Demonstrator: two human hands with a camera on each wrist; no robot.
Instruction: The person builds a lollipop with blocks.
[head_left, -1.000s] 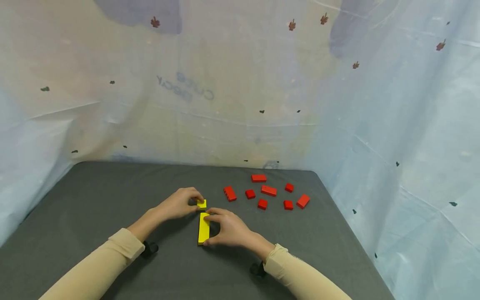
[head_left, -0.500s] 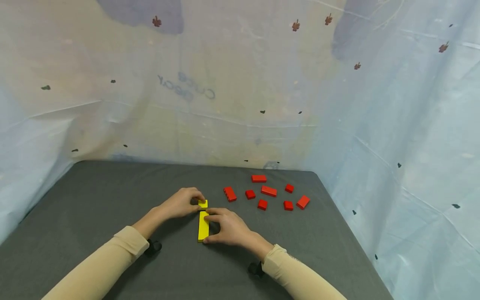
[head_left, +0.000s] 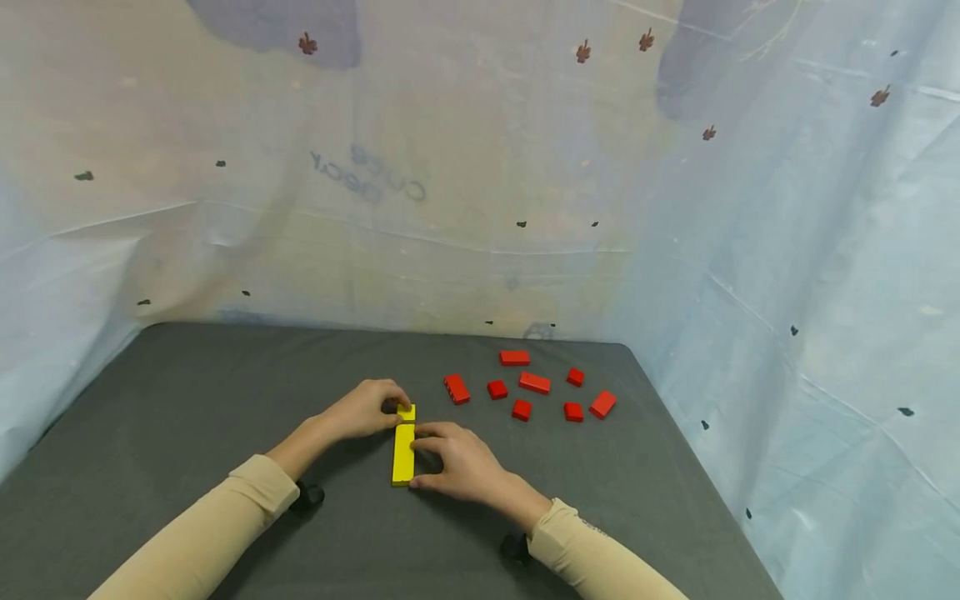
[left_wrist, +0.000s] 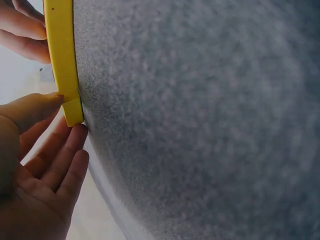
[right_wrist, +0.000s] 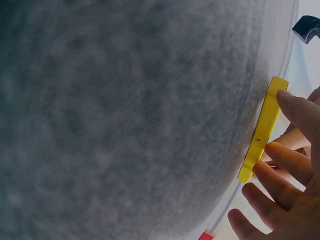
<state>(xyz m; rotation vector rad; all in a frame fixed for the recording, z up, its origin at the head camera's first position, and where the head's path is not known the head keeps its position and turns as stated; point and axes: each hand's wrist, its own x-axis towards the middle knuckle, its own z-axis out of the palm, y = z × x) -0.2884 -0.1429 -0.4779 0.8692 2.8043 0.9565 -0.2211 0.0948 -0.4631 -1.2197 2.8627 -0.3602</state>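
In the head view my left hand [head_left: 369,407] pinches a small square yellow block [head_left: 407,412] at the table's middle. Its thumb lies by the seam and a fingertip is at the far end, as the left wrist view shows. A long yellow block [head_left: 403,455] lies flat right behind it, end to end, forming one strip with a thin seam. My right hand [head_left: 461,461] touches the long block's right side, thumb near its near corner and fingertips farther along. In the right wrist view those fingers [right_wrist: 287,160] are spread along the yellow edge.
Several red blocks, long ones [head_left: 535,383] and small square ones [head_left: 522,409], lie scattered at the back right of the dark grey table [head_left: 315,533]. A pale plastic sheet [head_left: 420,275] hangs behind the table and along its right side.
The gap between the two yellow blocks has closed to a thin seam. The long block has moved slightly away from me, with my right hand along its side. The red blocks keep their layout.
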